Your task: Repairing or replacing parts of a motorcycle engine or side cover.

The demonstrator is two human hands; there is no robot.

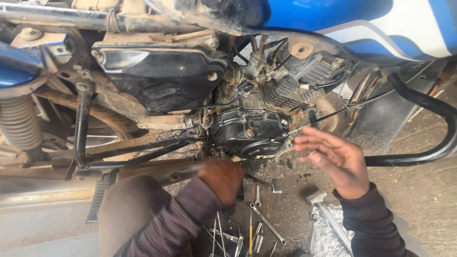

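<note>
From the head camera, the left hand [223, 180] curls into a loose fist low beside the motorcycle's engine case [250, 131]; blur hides whether it grips anything. The right hand [335, 159] hovers open, fingers [312, 138] spread, just right of the case near a thin cable [333, 113], holding nothing. Wrenches [266, 221] and other hand tools lie scattered on the dirt ground [428, 200] below both hands. A black crash bar [428, 107] curves at the right.
</note>
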